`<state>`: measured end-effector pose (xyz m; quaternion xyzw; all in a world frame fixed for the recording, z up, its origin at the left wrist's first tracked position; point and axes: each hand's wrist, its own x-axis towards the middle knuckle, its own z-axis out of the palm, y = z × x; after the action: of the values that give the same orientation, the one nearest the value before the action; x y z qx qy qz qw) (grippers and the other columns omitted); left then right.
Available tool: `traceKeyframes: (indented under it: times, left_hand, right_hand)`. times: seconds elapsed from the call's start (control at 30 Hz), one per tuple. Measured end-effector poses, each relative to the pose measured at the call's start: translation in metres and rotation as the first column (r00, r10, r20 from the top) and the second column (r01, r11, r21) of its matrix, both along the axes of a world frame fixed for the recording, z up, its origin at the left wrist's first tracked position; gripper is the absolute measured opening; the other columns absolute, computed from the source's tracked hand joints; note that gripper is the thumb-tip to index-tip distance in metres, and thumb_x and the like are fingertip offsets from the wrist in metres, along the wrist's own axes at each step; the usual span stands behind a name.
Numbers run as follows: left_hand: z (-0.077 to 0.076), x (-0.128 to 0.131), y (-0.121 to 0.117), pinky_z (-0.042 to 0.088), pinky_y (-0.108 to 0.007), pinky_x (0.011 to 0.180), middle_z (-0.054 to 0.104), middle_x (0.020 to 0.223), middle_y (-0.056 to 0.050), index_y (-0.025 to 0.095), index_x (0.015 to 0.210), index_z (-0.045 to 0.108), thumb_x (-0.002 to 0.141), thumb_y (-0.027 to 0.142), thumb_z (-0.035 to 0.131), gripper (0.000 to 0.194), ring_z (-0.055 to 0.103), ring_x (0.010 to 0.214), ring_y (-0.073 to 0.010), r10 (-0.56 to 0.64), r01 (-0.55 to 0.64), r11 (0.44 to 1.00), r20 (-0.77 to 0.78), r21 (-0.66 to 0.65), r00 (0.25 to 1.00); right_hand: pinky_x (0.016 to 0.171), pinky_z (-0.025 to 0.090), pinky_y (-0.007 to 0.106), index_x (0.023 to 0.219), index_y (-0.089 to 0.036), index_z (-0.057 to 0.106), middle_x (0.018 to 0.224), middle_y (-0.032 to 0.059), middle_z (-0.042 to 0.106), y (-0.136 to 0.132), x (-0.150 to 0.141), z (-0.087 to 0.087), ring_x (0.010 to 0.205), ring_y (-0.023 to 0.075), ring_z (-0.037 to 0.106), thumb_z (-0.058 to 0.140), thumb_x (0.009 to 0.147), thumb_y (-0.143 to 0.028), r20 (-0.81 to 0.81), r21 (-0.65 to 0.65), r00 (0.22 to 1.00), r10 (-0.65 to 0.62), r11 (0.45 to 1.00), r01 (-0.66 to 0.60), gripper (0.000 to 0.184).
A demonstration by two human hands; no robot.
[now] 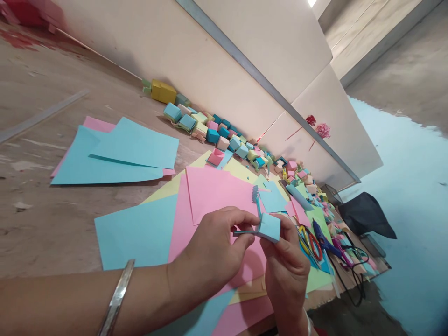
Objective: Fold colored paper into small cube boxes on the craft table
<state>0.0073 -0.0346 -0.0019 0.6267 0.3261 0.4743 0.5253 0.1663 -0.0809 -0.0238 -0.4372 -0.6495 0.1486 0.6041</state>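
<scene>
A small light-blue paper box point(269, 227) is held up over the pink paper sheets point(224, 189). My right hand point(287, 261) grips it from the right and below, fingers closed about its sides. On the left, my left hand point(217, 242) pinches a narrow blue paper flap point(244, 232) at the box's edge between thumb and fingers. A second thin blue strip point(258, 205) stands up from the box, with a grey-blue zigzag paper piece point(255, 193) by its top. Part of the box is hidden by my fingers.
Blue sheets point(136, 144) lie at the left. Many small coloured paper boxes point(213, 135) line the wall. At the right are scissors point(315, 245), a blue glue gun point(325, 240) with a black cord, and paper scraps. A metal ruler point(45, 114) rests far left.
</scene>
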Motion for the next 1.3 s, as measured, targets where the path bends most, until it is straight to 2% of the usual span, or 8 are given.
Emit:
traceKeyframes:
  times: [0.33,0.5,0.63,0.8,0.93,1.07,1.17,1.3]
  left_hand:
    - [0.0,-0.001,-0.002,0.049,-0.029,0.078,0.068,0.081,0.004,0.022,0.107,0.066,0.075,0.006,0.061,0.036,0.063,0.078,-0.0135,0.02,-0.013,0.997,-0.094,0.073,0.995]
    - [-0.001,-0.003,-0.002,0.047,-0.027,0.072,0.065,0.082,0.002,0.022,0.099,0.067,0.08,0.005,0.058,0.027,0.059,0.078,-0.0137,0.019,0.016,0.959,-0.123,0.284,0.992]
    - [-0.003,-0.003,-0.002,0.046,-0.029,0.066,0.061,0.079,-0.002,0.018,0.094,0.066,0.086,0.008,0.052,0.018,0.055,0.074,-0.0161,0.087,0.025,0.878,-0.21,0.478,0.974]
    - [-0.007,-0.002,0.0,0.046,-0.032,0.06,0.059,0.078,-0.007,0.008,0.109,0.062,0.09,0.008,0.043,0.027,0.049,0.071,-0.0193,0.258,0.029,0.68,-0.277,0.733,0.926]
    - [-0.007,-0.002,0.001,0.046,-0.032,0.059,0.058,0.079,-0.007,0.005,0.111,0.06,0.089,0.004,0.041,0.029,0.047,0.07,-0.0191,0.345,0.051,0.574,-0.298,0.818,0.89]
    - [-0.005,-0.003,0.001,0.047,-0.032,0.059,0.058,0.079,-0.007,0.004,0.107,0.06,0.089,0.002,0.042,0.026,0.046,0.07,-0.0188,0.386,0.046,0.513,-0.278,0.857,0.88]
    - [-0.005,-0.003,0.0,0.047,-0.032,0.06,0.058,0.08,-0.007,0.002,0.108,0.059,0.088,0.001,0.043,0.026,0.046,0.071,-0.019,0.378,0.041,0.504,-0.263,0.863,0.888]
    - [-0.01,-0.001,-0.002,0.047,-0.031,0.059,0.058,0.082,-0.008,0.003,0.117,0.056,0.089,0.002,0.042,0.032,0.048,0.073,-0.0192,0.334,0.049,0.573,-0.287,0.818,0.898]
  right_hand:
    - [0.092,0.047,0.039,0.091,-0.033,0.076,0.125,0.0026,0.055,0.001,0.003,-0.003,0.117,0.0216,0.051,0.064,0.082,-0.005,-0.091,-0.04,0.996,-0.009,0.999,0.005,0.032]
    - [0.092,0.049,0.039,0.097,-0.031,0.076,0.132,0.0053,0.054,0.0,0.004,-0.003,0.122,0.0257,0.05,0.068,0.081,-0.011,-0.092,-0.145,0.995,-0.039,0.989,0.025,0.026]
    - [0.092,0.05,0.038,0.099,-0.029,0.076,0.136,0.006,0.052,-0.002,0.004,-0.004,0.124,0.0267,0.049,0.071,0.08,-0.015,-0.16,-0.208,0.986,-0.054,0.978,0.02,0.025]
    - [0.097,0.048,0.042,0.102,-0.029,0.075,0.137,0.0062,0.052,-0.003,0.002,-0.004,0.125,0.0284,0.049,0.072,0.079,-0.017,-0.252,-0.254,0.965,-0.07,0.967,0.004,0.027]
    - [0.097,0.049,0.042,0.099,-0.029,0.076,0.136,0.0051,0.053,-0.004,0.001,-0.004,0.124,0.0276,0.05,0.072,0.079,-0.017,-0.272,-0.254,0.96,-0.068,0.967,-0.004,0.024]
    - [0.094,0.051,0.042,0.097,-0.028,0.076,0.136,0.0053,0.053,-0.003,0.0,-0.005,0.122,0.0276,0.052,0.071,0.08,-0.016,-0.262,-0.226,0.963,-0.063,0.974,0.002,0.022]
    - [0.092,0.052,0.042,0.101,-0.027,0.076,0.133,0.0071,0.055,-0.003,-0.002,-0.005,0.119,0.0272,0.054,0.07,0.08,-0.016,-0.268,-0.217,0.962,-0.057,0.976,-0.003,0.024]
    - [0.094,0.051,0.038,0.106,-0.03,0.074,0.131,0.0055,0.056,-0.003,-0.003,-0.005,0.118,0.024,0.054,0.069,0.081,-0.013,-0.285,-0.2,0.958,-0.036,0.979,-0.023,0.03]
